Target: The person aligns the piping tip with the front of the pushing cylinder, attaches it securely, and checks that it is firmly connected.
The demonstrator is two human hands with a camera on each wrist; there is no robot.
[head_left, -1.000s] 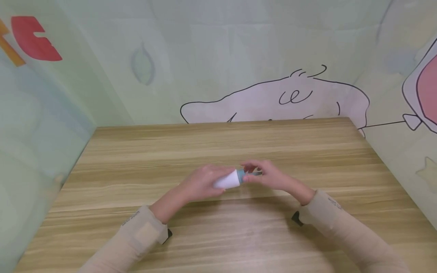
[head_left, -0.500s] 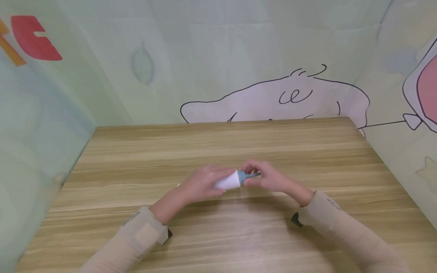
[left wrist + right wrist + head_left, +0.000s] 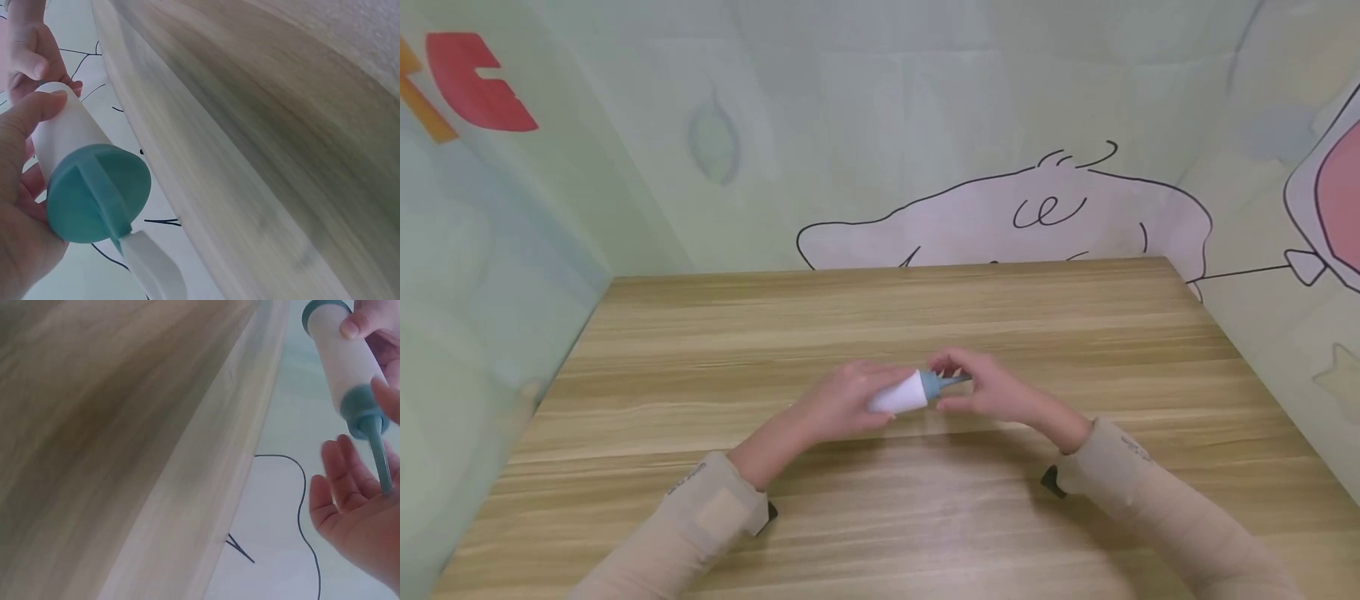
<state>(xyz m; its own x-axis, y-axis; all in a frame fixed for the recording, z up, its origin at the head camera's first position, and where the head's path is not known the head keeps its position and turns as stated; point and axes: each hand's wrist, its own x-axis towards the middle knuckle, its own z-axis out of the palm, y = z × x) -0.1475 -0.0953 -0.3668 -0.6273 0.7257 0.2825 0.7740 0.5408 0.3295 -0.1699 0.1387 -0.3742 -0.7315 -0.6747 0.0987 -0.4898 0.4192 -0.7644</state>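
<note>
In the head view, my left hand point(image 3: 846, 402) grips a white bottle point(image 3: 901, 395) with a teal collar and a long thin teal nozzle point(image 3: 953, 381), tilted slightly up to the right above the table. The left wrist view shows the bottle's round teal end point(image 3: 100, 194), with a teal strip and a white handle-like piece point(image 3: 153, 269) sticking out. Around the nozzle, my right hand point(image 3: 988, 387) has its fingers spread and bent loosely. In the right wrist view the nozzle point(image 3: 378, 453) passes over the right palm; the thumb is by the collar, and whether it touches cannot be told.
A wood-grain table point(image 3: 880, 317) lies beneath both hands. Printed cloth walls point(image 3: 760, 133) with cartoon drawings stand behind the table and at its sides. Each forearm wears a beige sleeve point(image 3: 715, 500) with a small black piece at the wrist.
My right thumb and fingers, earlier close about the collar, have spread apart, and more of the nozzle shows. The left hand and the bottle have hardly moved.
</note>
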